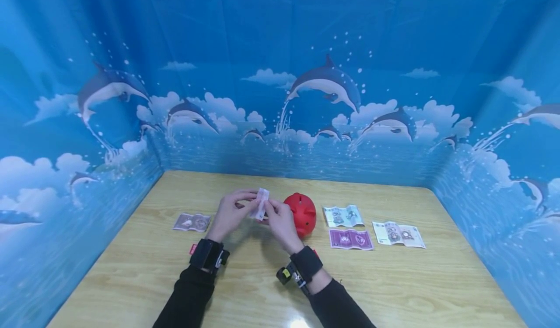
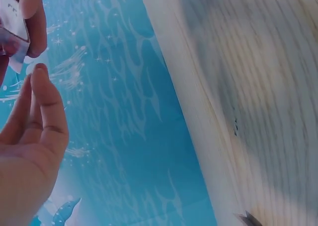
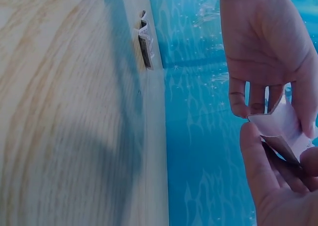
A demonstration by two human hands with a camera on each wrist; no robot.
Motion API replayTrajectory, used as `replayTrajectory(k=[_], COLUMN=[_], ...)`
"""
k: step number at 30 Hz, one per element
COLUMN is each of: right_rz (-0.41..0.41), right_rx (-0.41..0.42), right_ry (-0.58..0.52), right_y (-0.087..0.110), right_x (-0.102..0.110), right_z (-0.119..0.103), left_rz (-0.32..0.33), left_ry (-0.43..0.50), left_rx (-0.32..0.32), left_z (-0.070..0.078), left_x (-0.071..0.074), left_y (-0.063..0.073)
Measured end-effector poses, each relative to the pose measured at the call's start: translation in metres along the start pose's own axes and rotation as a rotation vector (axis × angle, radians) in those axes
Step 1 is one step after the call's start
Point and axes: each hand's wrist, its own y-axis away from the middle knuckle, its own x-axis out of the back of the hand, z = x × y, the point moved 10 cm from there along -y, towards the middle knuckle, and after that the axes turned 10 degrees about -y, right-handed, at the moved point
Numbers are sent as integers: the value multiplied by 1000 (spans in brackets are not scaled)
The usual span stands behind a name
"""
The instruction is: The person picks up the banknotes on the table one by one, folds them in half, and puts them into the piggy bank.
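Observation:
A pinkish-white paper banknote (image 1: 261, 202), creased lengthwise, is held up between two hands in the head view. My left hand (image 1: 233, 214) pinches it from the left, thumb against the paper. From the other side, my right hand (image 1: 282, 222) grips its lower right edge between thumb and fingers. The right wrist view shows the note (image 3: 282, 122) bent into a V, with fingers around both ends. Just right of the right hand stands a red piggy bank (image 1: 303, 214), slot upward, partly covered by that hand.
A brownish banknote (image 1: 192, 222) lies left of the hands. To the right of the piggy bank are a pale green note (image 1: 343, 216), a purple note (image 1: 351, 239) and a yellowish-white note (image 1: 398, 234). A blue dolphin-printed curtain (image 1: 280, 148) borders the wooden table (image 1: 393, 289).

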Motion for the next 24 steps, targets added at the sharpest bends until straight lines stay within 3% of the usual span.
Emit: replayTrajectory(k=[4, 7, 14, 24], right_rz=[-18, -32, -36, -48], right_rx=[11, 25, 49, 50], right_ry=[-29, -21, -6, 24], right_y=[0, 0, -1, 10], right_x=[-1, -2, -1, -8], right_z=[-4, -7, -9, -32], left_rz=[-70, -87, -44, -1], left_ry=[19, 13, -1, -1], left_rx=[-19, -23, -14, -94], left_z=[24, 37, 5, 10], left_x=[1, 3, -8, -7], left_y=[8, 11, 1, 1])
